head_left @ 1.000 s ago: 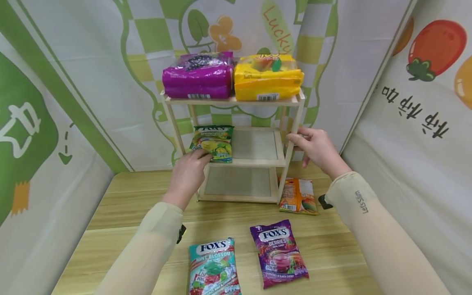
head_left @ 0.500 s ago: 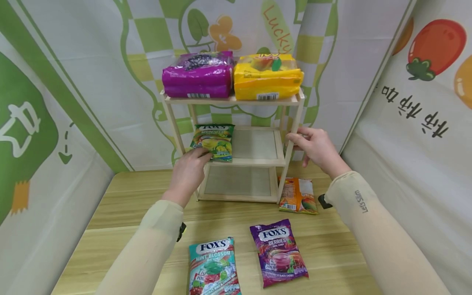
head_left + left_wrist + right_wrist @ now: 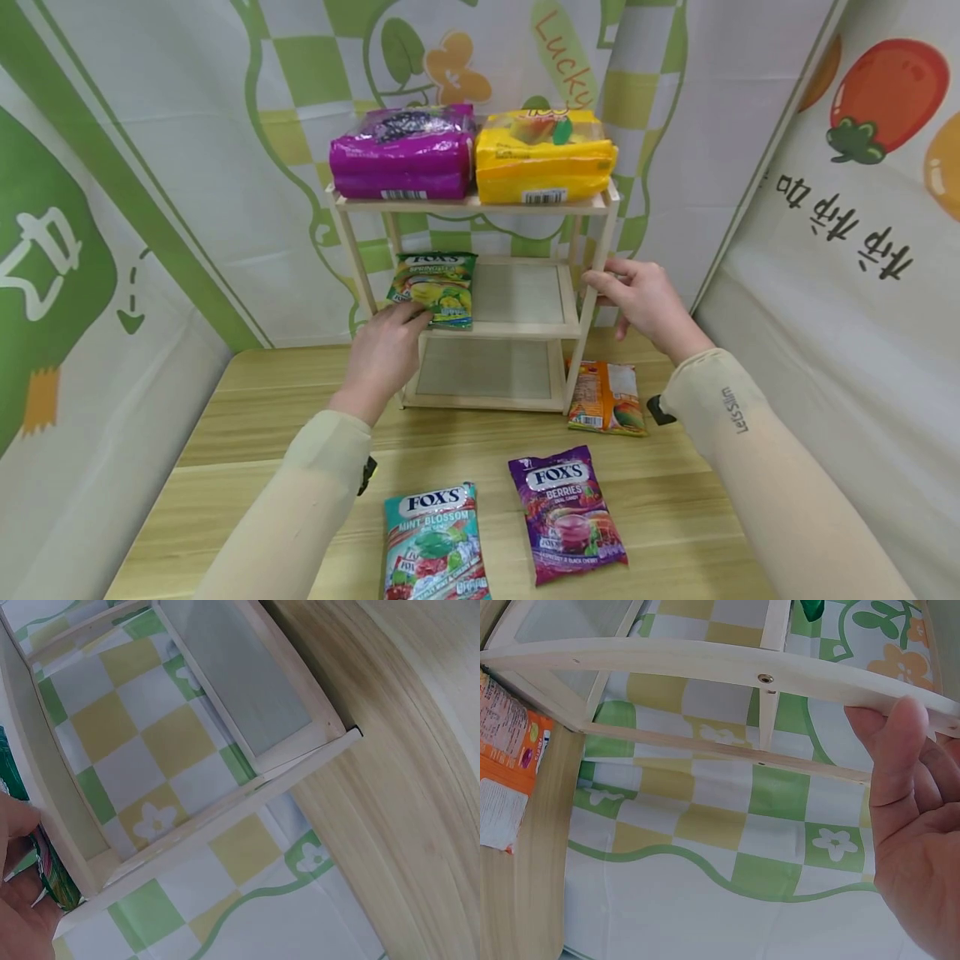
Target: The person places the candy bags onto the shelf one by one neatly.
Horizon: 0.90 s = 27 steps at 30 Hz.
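A green FOX'S candy bag [image 3: 442, 283] leans on the left part of the middle shelf of a small wooden rack [image 3: 517, 331]. My left hand [image 3: 384, 350] holds that bag by its lower left edge, fingertips over its front. In the left wrist view, only a strip of the candy bag [image 3: 54, 874] shows between the hand and the shelf edge. At the rack's right side, my right hand [image 3: 647, 302] grips the front upright, thumb in front. The right wrist view shows the thumb and fingers around the wooden post [image 3: 705, 664].
On the top shelf sit a purple package [image 3: 405, 167] and a yellow package [image 3: 547, 167]. An orange bag [image 3: 606, 398] lies beside the rack's right foot. Nearer on the table [image 3: 247, 467] are a teal mint candy bag [image 3: 435, 542] and a purple berries candy bag [image 3: 568, 517].
The green candy bag has shifted very slightly up and right on the middle shelf under my left hand. My right hand has stayed on the upright.
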Each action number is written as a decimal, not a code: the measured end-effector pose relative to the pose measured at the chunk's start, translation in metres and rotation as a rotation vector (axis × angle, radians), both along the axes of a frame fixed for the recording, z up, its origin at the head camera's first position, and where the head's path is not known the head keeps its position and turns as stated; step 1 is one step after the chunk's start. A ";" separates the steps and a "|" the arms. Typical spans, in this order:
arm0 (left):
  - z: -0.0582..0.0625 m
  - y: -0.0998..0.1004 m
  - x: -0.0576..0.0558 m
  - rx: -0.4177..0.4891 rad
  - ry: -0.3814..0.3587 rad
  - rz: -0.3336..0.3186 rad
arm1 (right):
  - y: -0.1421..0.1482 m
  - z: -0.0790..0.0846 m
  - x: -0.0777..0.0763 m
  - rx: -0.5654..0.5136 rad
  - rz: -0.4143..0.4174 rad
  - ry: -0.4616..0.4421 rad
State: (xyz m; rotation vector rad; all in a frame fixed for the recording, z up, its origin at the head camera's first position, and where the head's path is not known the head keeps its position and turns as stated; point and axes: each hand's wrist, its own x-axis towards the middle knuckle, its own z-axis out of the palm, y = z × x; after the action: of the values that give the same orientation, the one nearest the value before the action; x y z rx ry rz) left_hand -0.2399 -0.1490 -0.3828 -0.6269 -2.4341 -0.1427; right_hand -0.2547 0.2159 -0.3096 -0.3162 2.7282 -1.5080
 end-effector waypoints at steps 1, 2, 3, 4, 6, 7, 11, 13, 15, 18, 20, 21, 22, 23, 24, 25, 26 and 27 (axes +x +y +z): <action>0.000 0.000 0.000 -0.006 -0.002 0.002 | 0.000 0.000 0.000 0.001 -0.001 0.001; 0.000 0.000 0.000 -0.014 -0.003 0.004 | 0.000 -0.001 -0.001 0.003 -0.001 0.003; 0.000 0.000 0.001 -0.019 -0.005 0.005 | 0.000 -0.001 -0.001 0.004 -0.003 0.006; 0.000 0.000 0.001 -0.022 -0.010 0.005 | 0.000 -0.001 -0.001 0.006 -0.004 0.006; 0.000 0.000 0.002 -0.021 -0.019 0.003 | 0.000 -0.001 -0.001 0.010 -0.006 0.007; 0.000 -0.001 0.002 -0.018 -0.020 0.001 | 0.000 0.000 -0.001 0.011 -0.007 0.006; -0.002 -0.002 0.002 0.003 -0.006 -0.025 | 0.000 0.000 0.000 0.014 -0.011 0.003; -0.002 -0.003 0.002 0.015 0.004 -0.040 | 0.000 0.000 0.000 0.010 -0.009 0.001; -0.003 -0.004 0.003 0.022 0.009 -0.051 | -0.001 0.001 0.000 0.008 -0.006 0.001; -0.003 -0.005 0.005 0.034 0.006 -0.055 | 0.000 0.000 -0.001 0.004 -0.003 0.002; -0.003 -0.006 0.007 0.039 0.003 -0.051 | 0.000 0.000 -0.001 0.001 -0.004 0.002; -0.003 -0.006 0.008 0.042 0.005 -0.050 | 0.000 0.000 -0.001 0.001 -0.006 0.001; -0.002 -0.007 0.009 0.046 0.007 -0.051 | 0.000 0.000 -0.001 0.001 -0.006 0.001; -0.002 -0.007 0.010 0.049 0.012 -0.051 | 0.000 0.000 -0.001 0.001 -0.006 0.000; -0.003 -0.007 0.011 0.055 0.019 -0.053 | 0.000 0.000 -0.001 0.002 -0.006 0.000; -0.003 -0.007 0.012 0.058 0.028 -0.056 | 0.000 0.000 0.000 0.002 -0.008 -0.001; -0.003 -0.007 0.013 0.061 0.037 -0.058 | 0.000 0.000 0.000 0.002 -0.007 -0.001; -0.003 -0.008 0.014 0.065 0.048 -0.061 | 0.000 0.000 0.000 0.002 -0.006 0.000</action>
State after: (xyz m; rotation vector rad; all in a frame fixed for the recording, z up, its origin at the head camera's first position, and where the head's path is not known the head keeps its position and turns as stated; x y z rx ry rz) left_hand -0.2259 -0.1566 -0.3854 -0.6684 -2.3559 -0.2277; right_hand -0.2547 0.2156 -0.3092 -0.3075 2.7328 -1.5063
